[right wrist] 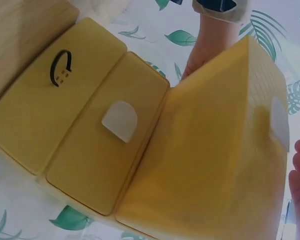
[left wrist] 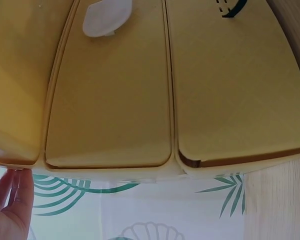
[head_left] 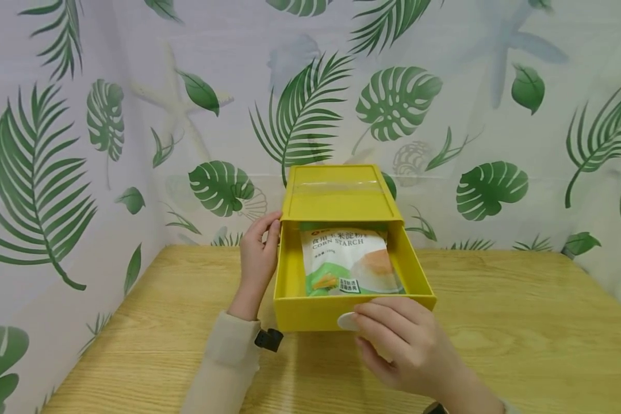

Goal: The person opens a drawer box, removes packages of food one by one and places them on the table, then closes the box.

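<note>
A small yellow drawer unit [head_left: 336, 198] stands on the table, its top drawer [head_left: 310, 313] pulled out toward me. In that drawer lies a white and green bag of corn starch [head_left: 349, 261], its far end partly under the unit's top. My left hand [head_left: 259, 253] rests against the unit's left side, fingertips at the top front edge; in the left wrist view the left hand [left wrist: 12, 205] touches the side edge. My right hand [head_left: 403, 339] is at the drawer front, fingers loosely extended beside the white tab handle [head_left: 347, 321], thumb apart below. The right wrist view shows the tab [right wrist: 279, 122] beside the fingers.
Below the open drawer are two closed drawers, one with a white tab [right wrist: 121, 121], the other with a dark loop handle [right wrist: 61, 68]. The wooden table [head_left: 522, 328] extends on both sides. A leaf-patterned curtain [head_left: 310, 103] hangs behind.
</note>
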`<state>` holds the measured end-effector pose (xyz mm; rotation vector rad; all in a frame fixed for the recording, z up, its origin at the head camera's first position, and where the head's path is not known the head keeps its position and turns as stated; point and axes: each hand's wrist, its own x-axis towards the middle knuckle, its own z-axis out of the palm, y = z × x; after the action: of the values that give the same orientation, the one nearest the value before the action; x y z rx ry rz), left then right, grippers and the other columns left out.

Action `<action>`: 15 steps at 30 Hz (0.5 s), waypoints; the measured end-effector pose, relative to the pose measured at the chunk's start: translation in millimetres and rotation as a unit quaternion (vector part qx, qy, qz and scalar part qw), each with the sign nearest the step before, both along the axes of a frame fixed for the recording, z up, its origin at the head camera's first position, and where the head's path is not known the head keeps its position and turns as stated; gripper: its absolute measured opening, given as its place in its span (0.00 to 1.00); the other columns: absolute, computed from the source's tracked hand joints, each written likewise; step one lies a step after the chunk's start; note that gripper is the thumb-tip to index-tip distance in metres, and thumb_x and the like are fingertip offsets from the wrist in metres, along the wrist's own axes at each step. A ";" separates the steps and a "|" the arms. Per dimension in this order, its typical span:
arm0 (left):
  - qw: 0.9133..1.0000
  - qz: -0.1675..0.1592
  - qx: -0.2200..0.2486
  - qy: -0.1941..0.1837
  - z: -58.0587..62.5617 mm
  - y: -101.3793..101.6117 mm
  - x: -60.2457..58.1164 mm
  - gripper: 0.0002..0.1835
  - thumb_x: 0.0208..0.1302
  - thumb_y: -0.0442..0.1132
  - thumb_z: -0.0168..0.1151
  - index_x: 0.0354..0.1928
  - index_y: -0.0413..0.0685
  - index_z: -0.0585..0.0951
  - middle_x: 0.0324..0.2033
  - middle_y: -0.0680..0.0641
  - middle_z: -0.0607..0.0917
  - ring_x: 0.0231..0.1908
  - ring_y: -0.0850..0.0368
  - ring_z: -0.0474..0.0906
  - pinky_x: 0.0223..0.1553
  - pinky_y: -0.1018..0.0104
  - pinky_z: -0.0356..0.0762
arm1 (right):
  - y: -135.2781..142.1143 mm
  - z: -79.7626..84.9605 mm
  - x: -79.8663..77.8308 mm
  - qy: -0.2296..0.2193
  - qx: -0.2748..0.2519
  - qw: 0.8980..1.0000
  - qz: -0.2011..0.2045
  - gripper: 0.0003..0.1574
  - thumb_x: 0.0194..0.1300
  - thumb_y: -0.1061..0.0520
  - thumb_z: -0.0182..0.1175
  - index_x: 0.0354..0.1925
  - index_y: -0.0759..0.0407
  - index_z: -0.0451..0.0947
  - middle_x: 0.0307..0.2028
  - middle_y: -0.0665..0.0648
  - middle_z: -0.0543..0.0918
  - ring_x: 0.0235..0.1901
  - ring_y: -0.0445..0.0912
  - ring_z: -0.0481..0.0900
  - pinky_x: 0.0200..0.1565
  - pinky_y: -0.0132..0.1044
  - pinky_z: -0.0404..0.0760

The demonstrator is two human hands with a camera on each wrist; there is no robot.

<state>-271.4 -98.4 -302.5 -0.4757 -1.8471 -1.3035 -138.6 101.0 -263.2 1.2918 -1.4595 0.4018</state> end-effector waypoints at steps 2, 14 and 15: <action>1.000 0.000 -0.001 0.001 -1.2 -0.2 -0.2 0.13 0.55 0.38 0.46 0.39 0.39 0.75 0.35 0.46 0.75 0.32 0.59 0.70 0.21 0.72 0.72 | 2.3 4.0 0.4 -0.017 -0.005 1.000 0.012 0.14 0.50 0.58 0.47 0.22 0.67 0.74 0.23 0.59 0.76 0.22 0.48 0.72 0.25 0.36 0.71; 1.000 0.004 -0.002 0.002 0.0 0.7 0.7 0.12 0.56 0.38 0.46 0.39 0.40 0.75 0.35 0.47 0.75 0.32 0.60 0.70 0.22 0.73 0.72 | 24.7 27.8 -13.4 -0.283 0.019 0.952 -0.117 0.15 0.47 0.54 0.54 0.30 0.64 0.73 0.32 0.55 0.75 0.34 0.44 0.70 0.35 0.28 0.70; 1.000 0.005 -0.002 0.001 0.2 0.9 0.8 0.12 0.56 0.38 0.46 0.39 0.40 0.75 0.35 0.47 0.75 0.33 0.60 0.70 0.22 0.73 0.73 | 25.3 31.3 -15.7 -0.301 0.027 0.944 -0.132 0.14 0.44 0.55 0.57 0.30 0.63 0.73 0.32 0.54 0.75 0.34 0.44 0.70 0.34 0.29 0.70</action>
<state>-270.6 -97.6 -302.3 -0.4700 -1.8484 -1.2931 -154.4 126.3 -231.9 1.0345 -2.1415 0.6138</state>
